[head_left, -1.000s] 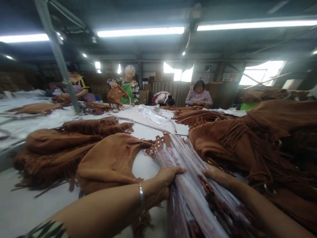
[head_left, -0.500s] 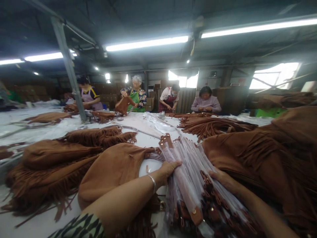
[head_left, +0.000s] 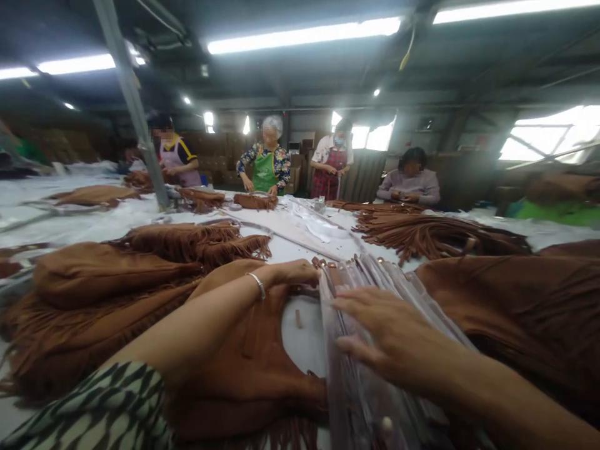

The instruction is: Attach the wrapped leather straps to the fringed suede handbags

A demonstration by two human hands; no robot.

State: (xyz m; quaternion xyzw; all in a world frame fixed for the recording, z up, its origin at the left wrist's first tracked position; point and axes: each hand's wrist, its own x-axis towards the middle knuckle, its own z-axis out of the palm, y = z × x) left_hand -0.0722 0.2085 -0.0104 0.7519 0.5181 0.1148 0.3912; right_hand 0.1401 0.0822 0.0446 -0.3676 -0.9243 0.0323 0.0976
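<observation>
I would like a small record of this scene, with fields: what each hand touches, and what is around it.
Left hand: on a brown suede fringed bag, beside the stack
Left wrist: silver bangle
Right hand: spread over a stack of clear plastic sleeves with brown straps
Around: more fringed bags on a white-covered table
Others: four co-workers across the table, one in a green apron

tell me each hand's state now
left hand: curled on the suede fringe bag, grip cannot be told
right hand: open, fingers spread on the plastic-wrapped strap bundle
</observation>
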